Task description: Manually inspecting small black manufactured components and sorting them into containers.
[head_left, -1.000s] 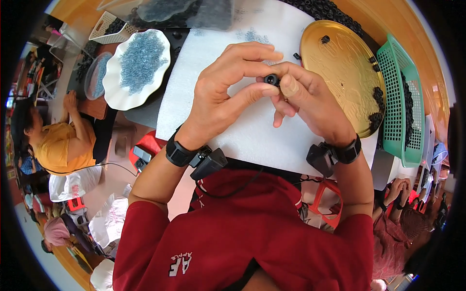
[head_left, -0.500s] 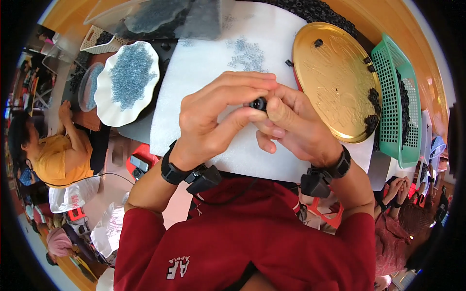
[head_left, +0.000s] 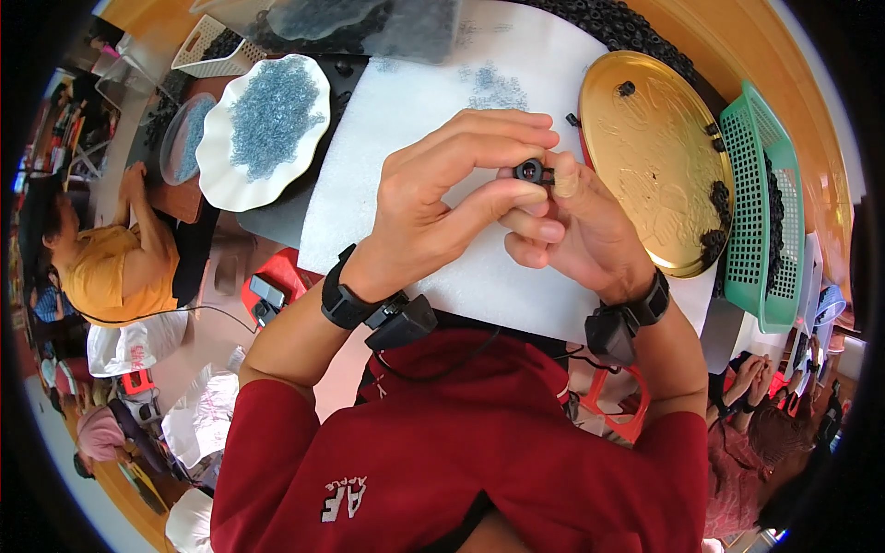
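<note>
Above the white foam sheet (head_left: 433,276), my left hand (head_left: 419,189) pinches a small black cylindrical part (head_left: 529,170) between thumb and fingers. Its round end with a hole faces up. My right hand (head_left: 599,226) meets it from the right, with thumb and forefinger closed on a narrow dark bit beside the round end. Whether that bit belongs to the same part or is a second piece, I cannot tell. Beyond my hands lies a scatter of tiny pale-blue pieces (head_left: 496,89) on the sheet. Black straps with boxy devices sit on both wrists.
A white wavy-edged plate (head_left: 217,175) of tiny bluish pieces stands left, a clear bin (head_left: 415,37) at the back. On the right are a gold round tray (head_left: 650,180) with several black parts and a green basket (head_left: 761,300). A person in yellow (head_left: 115,276) sits left.
The view has shifted, so the table and my hands appear displaced. Between my fingers, the black part's round end now shows more fully, with a dark bit visible next to my right thumb.
</note>
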`<state>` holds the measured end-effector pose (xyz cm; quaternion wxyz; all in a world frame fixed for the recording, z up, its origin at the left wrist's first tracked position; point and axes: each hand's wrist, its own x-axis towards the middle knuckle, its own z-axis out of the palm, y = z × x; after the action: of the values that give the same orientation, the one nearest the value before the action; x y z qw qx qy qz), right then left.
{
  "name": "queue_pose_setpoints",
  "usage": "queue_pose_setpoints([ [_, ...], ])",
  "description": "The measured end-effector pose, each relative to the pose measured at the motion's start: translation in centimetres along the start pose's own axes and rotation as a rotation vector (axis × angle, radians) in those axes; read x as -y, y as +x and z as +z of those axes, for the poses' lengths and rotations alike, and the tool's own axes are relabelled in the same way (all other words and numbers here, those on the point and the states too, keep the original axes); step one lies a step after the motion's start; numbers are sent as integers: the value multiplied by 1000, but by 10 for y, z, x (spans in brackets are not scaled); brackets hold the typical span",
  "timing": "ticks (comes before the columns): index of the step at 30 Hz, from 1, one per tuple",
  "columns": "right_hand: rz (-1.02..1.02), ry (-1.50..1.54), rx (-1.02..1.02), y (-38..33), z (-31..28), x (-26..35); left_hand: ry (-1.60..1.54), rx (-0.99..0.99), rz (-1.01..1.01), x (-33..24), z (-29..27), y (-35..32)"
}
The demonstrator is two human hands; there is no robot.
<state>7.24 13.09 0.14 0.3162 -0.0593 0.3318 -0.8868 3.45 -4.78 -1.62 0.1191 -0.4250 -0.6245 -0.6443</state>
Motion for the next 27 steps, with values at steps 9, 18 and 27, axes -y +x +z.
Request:
queue_pose_setpoints([
  [9,-9,41,27,-1,-3,2,46,32,2,-4,-1,3],
  [18,-16,39,-16,1,-1,0,-59,-36,-103,-3,4,0],
  [27,-85,17,39,3,-5,-5,15,-66,-24,-7,8,2],
])
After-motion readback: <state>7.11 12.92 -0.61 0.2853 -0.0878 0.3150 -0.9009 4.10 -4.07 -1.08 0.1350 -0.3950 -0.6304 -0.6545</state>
